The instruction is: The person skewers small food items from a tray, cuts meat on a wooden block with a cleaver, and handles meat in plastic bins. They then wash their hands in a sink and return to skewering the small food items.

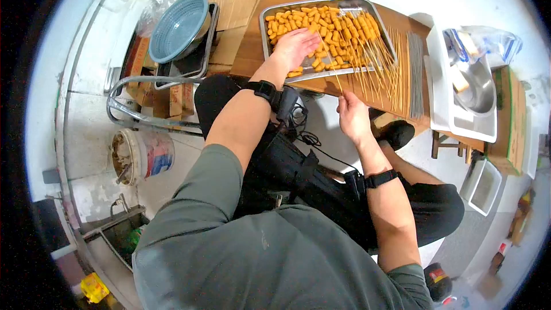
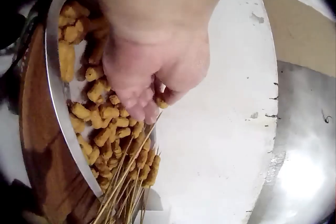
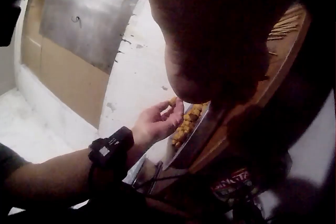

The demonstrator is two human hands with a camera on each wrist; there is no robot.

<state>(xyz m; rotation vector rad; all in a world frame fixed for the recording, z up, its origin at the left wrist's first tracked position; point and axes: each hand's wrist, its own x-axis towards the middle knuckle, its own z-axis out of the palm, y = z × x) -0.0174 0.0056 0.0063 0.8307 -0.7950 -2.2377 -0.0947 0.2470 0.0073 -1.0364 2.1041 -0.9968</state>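
Note:
My left hand (image 1: pixel 297 46) is over the metal tray (image 1: pixel 310 77), pinching a short orange-brown food piece (image 2: pixel 161 102) between thumb and fingers. My right hand (image 1: pixel 353 117), at the table's near edge, pinches the lower end of a thin wooden skewer (image 1: pixel 337 79). In the left wrist view the skewer's tip comes right up to the pinched piece. Many loose food pieces (image 1: pixel 281 24) lie in the tray, and loaded skewers (image 1: pixel 367 26) rest along its right side. The right hand appears dark in its own wrist view, its fingers hidden.
Bare wooden skewers (image 1: pixel 399 80) and a row of grey sticks (image 1: pixel 415 74) lie right of the tray. A white tub (image 1: pixel 441 92) with a metal bowl (image 1: pixel 482 95) stands beyond. Leftward are a blue basket (image 1: pixel 178 28) and a bucket (image 1: pixel 160 154).

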